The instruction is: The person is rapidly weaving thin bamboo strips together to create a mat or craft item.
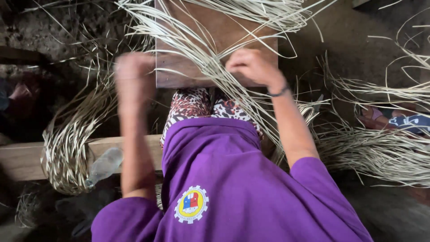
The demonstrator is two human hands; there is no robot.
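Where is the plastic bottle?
In the head view, the clear bottle lies low on the person's left side, on the wooden beam, beside a bundle of pale strips and just outside the left arm.

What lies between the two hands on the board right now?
In the head view, pale straw strips cross the brown wooden board between the blurred left hand and right hand.

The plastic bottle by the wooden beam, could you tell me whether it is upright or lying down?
Lying down: the bottle rests on its side across the beam, cap end pointing down-left.
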